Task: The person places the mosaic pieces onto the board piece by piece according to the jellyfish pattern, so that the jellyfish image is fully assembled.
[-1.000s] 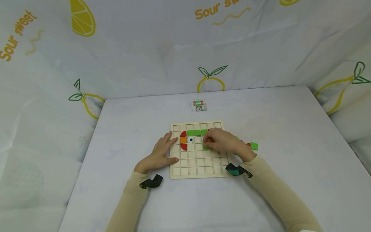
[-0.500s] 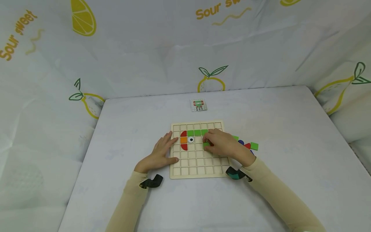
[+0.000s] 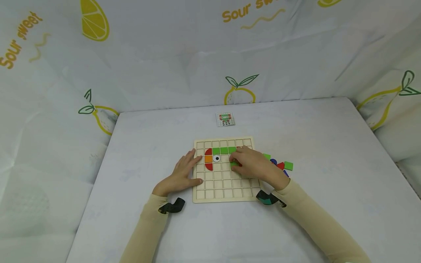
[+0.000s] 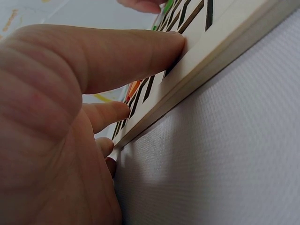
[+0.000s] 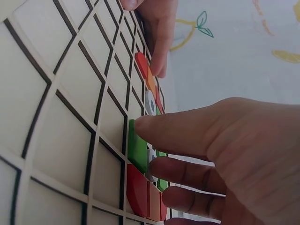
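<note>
A pale wooden grid board [image 3: 213,195] lies flat with coloured tiles set in its cells. My left hand [image 3: 179,174] rests spread on the board's left edge, its thumb [image 4: 140,54] lying on the rim. Over the right part of the board, my right hand [image 3: 251,163] has thumb and index finger bent around a green square tile [image 5: 138,152]; the thumb touches its edge. Beside that tile is a red quarter-round tile [image 5: 137,192]. On the left sit a white eye tile [image 3: 216,158], an orange square [image 3: 208,159] and red quarter-rounds. Several green squares [image 3: 224,150] line the upper row. The right hand hides some cells.
A small picture card [image 3: 225,119] lies behind the board. Loose tiles lie to its right, including a green square [image 3: 288,166], a red piece [image 3: 280,166] and a blue round piece [image 3: 273,161]. A white cloth printed with lemons hangs behind the table.
My right hand has shifted slightly, its fingers settling lower around the green square; more loose tiles now show beside it. My left hand has stayed in place.
</note>
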A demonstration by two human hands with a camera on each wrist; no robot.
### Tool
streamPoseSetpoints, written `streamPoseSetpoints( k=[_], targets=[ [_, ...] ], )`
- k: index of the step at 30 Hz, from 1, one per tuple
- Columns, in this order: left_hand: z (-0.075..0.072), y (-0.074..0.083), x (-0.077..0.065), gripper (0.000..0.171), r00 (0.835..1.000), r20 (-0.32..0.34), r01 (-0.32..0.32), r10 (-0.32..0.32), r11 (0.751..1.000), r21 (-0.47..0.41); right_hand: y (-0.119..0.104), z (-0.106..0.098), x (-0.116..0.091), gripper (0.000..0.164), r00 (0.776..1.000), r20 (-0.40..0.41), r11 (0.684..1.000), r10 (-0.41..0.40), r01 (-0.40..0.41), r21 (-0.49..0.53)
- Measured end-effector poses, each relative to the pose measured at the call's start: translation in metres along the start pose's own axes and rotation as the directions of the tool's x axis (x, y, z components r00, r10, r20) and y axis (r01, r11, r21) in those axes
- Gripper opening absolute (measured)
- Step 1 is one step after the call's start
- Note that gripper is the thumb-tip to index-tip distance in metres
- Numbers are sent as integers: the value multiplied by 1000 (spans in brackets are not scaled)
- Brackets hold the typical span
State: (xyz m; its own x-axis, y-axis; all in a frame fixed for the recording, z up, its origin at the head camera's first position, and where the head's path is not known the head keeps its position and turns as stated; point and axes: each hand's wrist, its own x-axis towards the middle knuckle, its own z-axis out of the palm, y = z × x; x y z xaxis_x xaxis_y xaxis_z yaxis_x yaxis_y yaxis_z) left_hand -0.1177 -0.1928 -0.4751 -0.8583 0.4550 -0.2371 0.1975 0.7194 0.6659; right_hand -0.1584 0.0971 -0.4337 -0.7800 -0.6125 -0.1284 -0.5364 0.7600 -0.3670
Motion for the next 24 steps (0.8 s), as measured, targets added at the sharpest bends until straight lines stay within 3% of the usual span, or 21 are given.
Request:
streamPoseSetpoints(
  k=[5,11,24],
  targets=[
    [0,1,-1,86,1000,-5,-13,13,1000,-16,2,-10,-6,24,1000,-14,993,0,1,117],
    [1,0,0,86,1000,-7,-10,10,1000,-7,7,-33,-26,24,998,-60,951,-3,22,308],
    [1,0,0,86,1000,-15,-6,6,1000,-16,39,-74,-84,27,973,-203,967,112,-59,249]
  ],
)
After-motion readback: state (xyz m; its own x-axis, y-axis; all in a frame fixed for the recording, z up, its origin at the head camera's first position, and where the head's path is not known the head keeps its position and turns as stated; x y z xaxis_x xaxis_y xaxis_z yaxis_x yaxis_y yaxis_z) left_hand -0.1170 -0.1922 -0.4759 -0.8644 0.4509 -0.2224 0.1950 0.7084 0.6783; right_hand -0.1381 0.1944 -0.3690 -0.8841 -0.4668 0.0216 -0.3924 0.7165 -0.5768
